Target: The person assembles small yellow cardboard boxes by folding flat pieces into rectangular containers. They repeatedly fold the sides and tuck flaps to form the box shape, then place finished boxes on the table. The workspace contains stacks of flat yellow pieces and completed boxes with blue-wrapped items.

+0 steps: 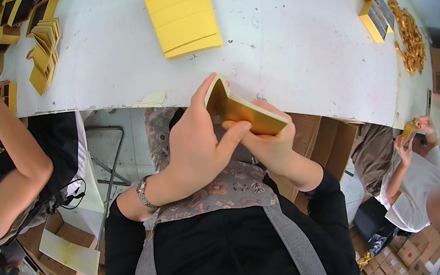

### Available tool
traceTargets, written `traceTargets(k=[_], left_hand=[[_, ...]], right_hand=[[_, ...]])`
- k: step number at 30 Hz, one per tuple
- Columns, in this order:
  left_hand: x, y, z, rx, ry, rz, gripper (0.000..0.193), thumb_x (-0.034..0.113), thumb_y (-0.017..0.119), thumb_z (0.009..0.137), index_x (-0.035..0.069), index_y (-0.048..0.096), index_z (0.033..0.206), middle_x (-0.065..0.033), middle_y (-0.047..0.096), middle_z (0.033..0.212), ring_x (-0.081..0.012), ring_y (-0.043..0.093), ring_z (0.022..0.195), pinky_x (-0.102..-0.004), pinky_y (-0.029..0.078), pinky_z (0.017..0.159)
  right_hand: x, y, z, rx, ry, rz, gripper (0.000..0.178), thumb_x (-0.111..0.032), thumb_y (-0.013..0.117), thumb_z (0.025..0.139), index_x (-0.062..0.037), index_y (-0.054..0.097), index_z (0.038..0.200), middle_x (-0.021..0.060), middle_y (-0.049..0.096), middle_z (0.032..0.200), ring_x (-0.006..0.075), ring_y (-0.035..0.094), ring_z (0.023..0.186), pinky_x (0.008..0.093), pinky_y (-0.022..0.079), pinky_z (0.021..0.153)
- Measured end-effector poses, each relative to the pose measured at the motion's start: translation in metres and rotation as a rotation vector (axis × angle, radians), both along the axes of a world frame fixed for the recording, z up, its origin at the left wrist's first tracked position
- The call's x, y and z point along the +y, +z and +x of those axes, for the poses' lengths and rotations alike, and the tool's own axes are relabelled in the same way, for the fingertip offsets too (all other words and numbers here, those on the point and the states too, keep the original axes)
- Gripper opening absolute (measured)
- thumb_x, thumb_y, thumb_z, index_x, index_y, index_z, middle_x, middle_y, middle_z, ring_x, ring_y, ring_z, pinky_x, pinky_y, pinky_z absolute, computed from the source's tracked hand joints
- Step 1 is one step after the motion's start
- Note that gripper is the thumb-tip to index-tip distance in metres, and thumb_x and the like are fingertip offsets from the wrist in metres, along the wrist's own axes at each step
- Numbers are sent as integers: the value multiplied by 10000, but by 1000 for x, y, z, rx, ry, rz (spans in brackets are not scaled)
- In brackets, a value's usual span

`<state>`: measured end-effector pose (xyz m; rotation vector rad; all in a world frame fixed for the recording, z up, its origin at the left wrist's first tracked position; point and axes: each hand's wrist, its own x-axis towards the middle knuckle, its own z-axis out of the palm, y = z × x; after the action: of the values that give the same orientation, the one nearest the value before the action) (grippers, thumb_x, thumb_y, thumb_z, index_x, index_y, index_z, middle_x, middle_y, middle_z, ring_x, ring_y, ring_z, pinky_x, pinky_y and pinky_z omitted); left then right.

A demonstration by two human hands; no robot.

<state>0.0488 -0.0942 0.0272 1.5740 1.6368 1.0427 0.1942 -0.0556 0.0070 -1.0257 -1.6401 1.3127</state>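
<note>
Between my two hands is a gold cardboard piece (pixel 256 116), bent along a fold into an angle, its gold face towards me and a pale edge along the top. My left hand (pixel 194 135) grips its left panel, fingers behind it and thumb stretched over to the right panel. My right hand (pixel 272 144) is closed round the lower right part of the piece, thumb in front. Both hands are just in front of the table's near edge. Farther off on the white table (pixel 284 33) lies a stack of flat yellow-gold cardboard pieces (pixel 183 16).
At left, folded gold strips (pixel 45 55) and open boxes (pixel 39 12) sit near a co-worker's arm (pixel 17 138). Filled gold boxes (pixel 373 20) and gold-wrapped pieces (pixel 409 37) are at right, where another person (pixel 414 177) holds a gold item. Cardboard boxes (pixel 333 144) stand under the table.
</note>
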Motion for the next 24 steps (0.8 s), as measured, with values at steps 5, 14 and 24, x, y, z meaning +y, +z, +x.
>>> traceTargets(k=[5, 14, 24], left_hand=[[-4, -2, -2, -149, 1, -3, 693, 319, 689, 802, -27, 365, 1308, -166, 596, 1090, -306, 626, 917, -350, 493, 783], [-4, 10, -16, -81, -17, 26, 419, 205, 679, 837, -8, 520, 1160, -129, 660, 955, -199, 659, 845, -288, 513, 738], [9, -12, -12, -462, 144, 14, 430, 195, 626, 889, -2, 465, 1235, -101, 638, 1017, -142, 603, 933, -269, 480, 809]], right_hand=[[4, -5, 0, 22, 147, -90, 221, -70, 763, 728, -44, 600, 875, 24, 636, 808, 98, 604, 696, 245, 494, 623], [-1, -1, -6, 218, 179, -673, 226, -83, 758, 751, -38, 564, 858, -4, 588, 750, 55, 533, 612, 206, 449, 536], [3, 17, 4, -127, 132, -264, 263, -107, 548, 911, 10, 483, 1137, 103, 610, 760, 144, 559, 578, 291, 455, 529]])
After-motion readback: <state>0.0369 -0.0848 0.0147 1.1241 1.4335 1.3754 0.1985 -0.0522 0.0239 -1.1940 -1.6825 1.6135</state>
